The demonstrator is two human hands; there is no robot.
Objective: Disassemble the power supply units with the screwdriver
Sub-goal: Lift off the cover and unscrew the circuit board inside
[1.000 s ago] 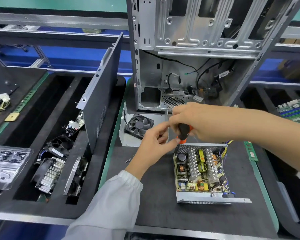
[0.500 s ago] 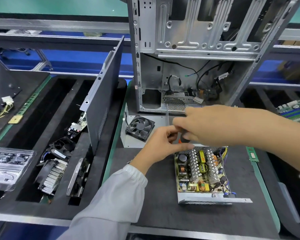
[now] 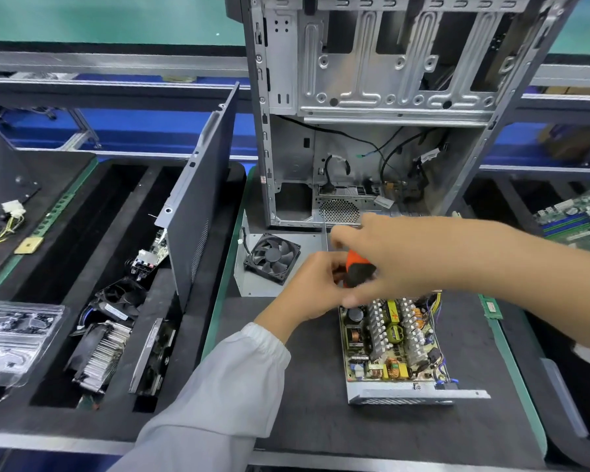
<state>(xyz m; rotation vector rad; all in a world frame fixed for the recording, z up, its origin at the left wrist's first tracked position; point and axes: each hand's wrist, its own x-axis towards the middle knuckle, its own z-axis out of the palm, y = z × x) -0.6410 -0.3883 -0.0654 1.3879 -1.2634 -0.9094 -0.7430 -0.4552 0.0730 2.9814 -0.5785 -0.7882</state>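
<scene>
Opened grey metal power supply unit point(image 3: 394, 349) sits lower centre on black tabletop point(image 3: 304, 386); just beyond, orange-and-black screwdriver point(image 3: 356, 271) has re-emerged, right hand point(image 3: 385, 264) clamped on it, left hand point(image 3: 315, 286) pinching beside after lifting off, likely between screws.

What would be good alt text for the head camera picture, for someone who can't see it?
Two hands meet over an opened power supply on a dark mat: the right hand grips an orange and black screwdriver at the unit's far edge, and the left hand curls in beside it. Behind stand an empty computer case and a loose fan.
</scene>
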